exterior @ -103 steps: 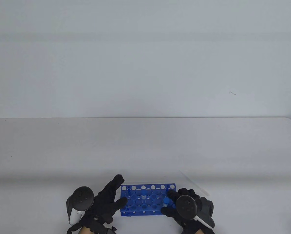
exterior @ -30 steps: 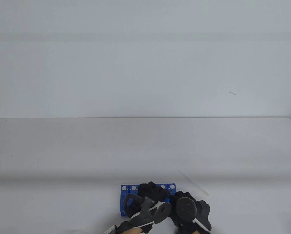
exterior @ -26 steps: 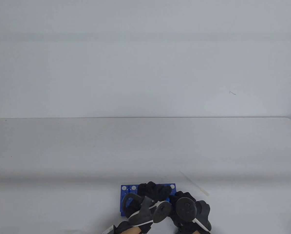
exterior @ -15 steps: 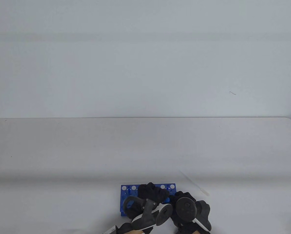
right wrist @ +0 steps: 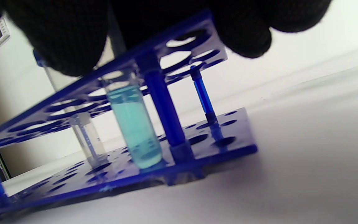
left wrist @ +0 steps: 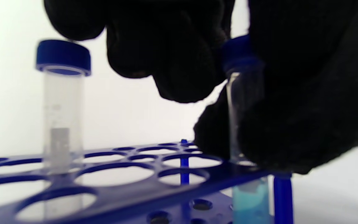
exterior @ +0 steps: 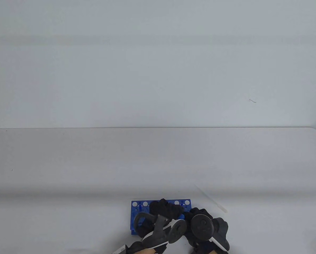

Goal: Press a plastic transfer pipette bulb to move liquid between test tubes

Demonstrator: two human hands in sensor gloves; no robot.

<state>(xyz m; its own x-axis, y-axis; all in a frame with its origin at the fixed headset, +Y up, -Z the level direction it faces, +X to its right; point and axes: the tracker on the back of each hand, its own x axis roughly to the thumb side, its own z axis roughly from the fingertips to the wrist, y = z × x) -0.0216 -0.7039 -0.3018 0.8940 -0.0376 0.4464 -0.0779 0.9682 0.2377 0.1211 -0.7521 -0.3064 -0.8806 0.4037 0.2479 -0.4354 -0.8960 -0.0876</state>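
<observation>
Both hands hunch over the blue rack (exterior: 136, 209), left hand (exterior: 166, 209) and right hand (exterior: 197, 215) fingers gripping the blue-liquid tube (left wrist: 244, 93).

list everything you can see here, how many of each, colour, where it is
test tube rack: one, blue, near edge of the table, partly under both hands
tube with liquid: one, clear with pale blue-green liquid, standing in the rack near its right end; blue cap on, among the gloved fingers
second tube: one, clear, seems to hold no coloured liquid, blue cap, upright in the rack, untouched
pipette: one, clear plastic, lying on the table right of and behind the rack, apart from the hands
table: one, white
left hand: one, black glove, tracker on its back, over the rack at the capped tube
right hand: one, black glove, tracker on its back, at the rack's right end
</observation>
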